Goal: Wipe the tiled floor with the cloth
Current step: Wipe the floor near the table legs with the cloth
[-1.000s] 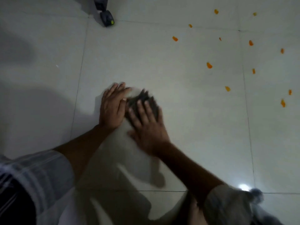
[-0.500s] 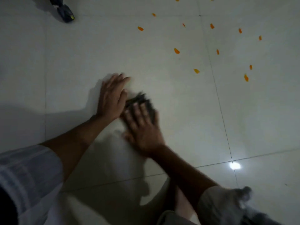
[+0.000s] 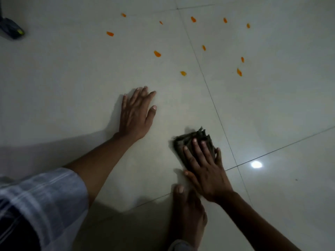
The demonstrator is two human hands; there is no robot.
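A dark, crumpled cloth (image 3: 188, 140) lies on the pale tiled floor (image 3: 72, 78) right of centre. My right hand (image 3: 204, 169) presses flat on top of it, fingers spread over the cloth and covering its near half. My left hand (image 3: 136, 113) rests palm down on the bare tile to the left, fingers apart, holding nothing, about a hand's width from the cloth.
Several orange bits (image 3: 157, 54) are scattered over the tiles beyond both hands. A dark object (image 3: 11, 29) sits at the far left edge. My bare foot (image 3: 188, 214) is planted just below the right hand. A light reflection (image 3: 256, 164) glints on the tile at right.
My right hand has slid the cloth to the right and toward me, away from my left hand, which stays flat on the tile. The view has shifted left.
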